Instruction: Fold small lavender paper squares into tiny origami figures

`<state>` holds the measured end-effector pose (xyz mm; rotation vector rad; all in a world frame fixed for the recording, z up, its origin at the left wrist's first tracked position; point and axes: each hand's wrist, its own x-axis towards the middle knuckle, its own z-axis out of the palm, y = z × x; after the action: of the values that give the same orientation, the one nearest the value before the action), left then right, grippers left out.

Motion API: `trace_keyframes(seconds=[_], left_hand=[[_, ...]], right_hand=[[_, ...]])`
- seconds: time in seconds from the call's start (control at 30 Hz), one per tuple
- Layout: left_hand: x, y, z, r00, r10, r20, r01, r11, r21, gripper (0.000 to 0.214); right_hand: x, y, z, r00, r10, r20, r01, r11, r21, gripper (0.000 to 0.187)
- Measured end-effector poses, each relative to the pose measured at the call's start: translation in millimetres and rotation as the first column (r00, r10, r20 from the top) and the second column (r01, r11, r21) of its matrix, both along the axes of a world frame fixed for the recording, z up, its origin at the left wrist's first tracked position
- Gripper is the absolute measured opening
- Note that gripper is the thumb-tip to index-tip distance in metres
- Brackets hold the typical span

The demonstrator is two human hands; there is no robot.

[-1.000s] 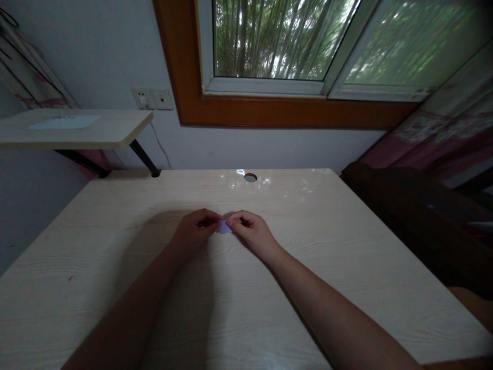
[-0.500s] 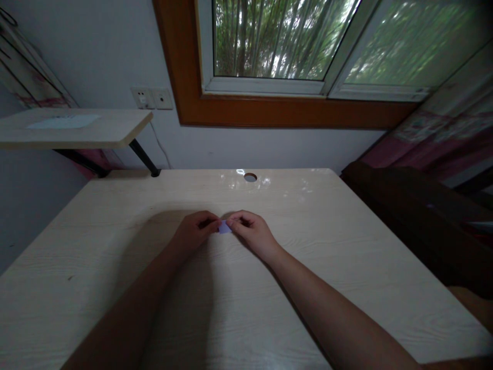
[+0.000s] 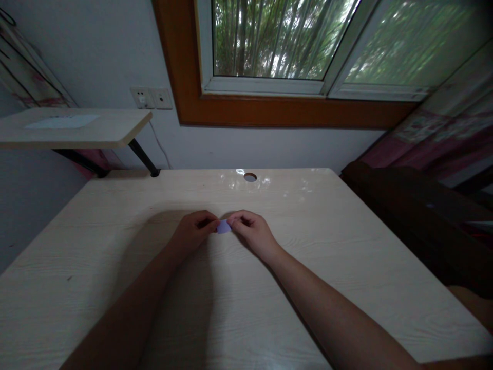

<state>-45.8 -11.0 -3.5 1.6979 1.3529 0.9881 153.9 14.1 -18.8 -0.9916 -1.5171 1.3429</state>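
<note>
A small pale purple piece of paper sits between my two hands over the middle of a light wooden desk. My left hand pinches its left side with curled fingers. My right hand pinches its right side the same way. Both hands rest low on or just above the desk top, and most of the paper is hidden by my fingertips.
A round cable hole lies at the desk's far edge. A raised side shelf with a sheet of paper stands at the left. Wall sockets and a window are behind. Dark furniture borders the right.
The hands stay in place; the purple paper has shifted very slightly between the fingertips.
</note>
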Motion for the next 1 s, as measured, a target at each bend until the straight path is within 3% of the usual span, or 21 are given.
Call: trace_keyframes(seconds=[0.3,0.57,0.8,1.0], left_hand=[[-1.0,1.0,-3.5,0.994,0.034,0.106,-0.031,0.999,-0.036,0.022],[-1.5,0.4,-4.5,0.997,0.019,0.069,-0.017,1.0,-0.026,0.022],[-0.4,0.8,-5.1,0.993,-0.008,0.118,0.016,0.998,-0.065,0.023],[0.8,0.1,-1.7,0.999,-0.051,-0.003,0.051,0.997,-0.061,0.024]], right_hand=[[0.8,2.6,-3.8,0.999,-0.021,-0.036,0.021,1.0,0.011,0.025],[-1.2,-1.4,0.9,0.992,0.051,0.113,-0.057,0.997,0.054,0.025],[0.7,-0.4,1.7,0.994,0.053,0.1,-0.056,0.998,0.027,0.025],[1.9,-0.7,1.7,0.979,0.13,0.159,-0.144,0.987,0.078,0.023]])
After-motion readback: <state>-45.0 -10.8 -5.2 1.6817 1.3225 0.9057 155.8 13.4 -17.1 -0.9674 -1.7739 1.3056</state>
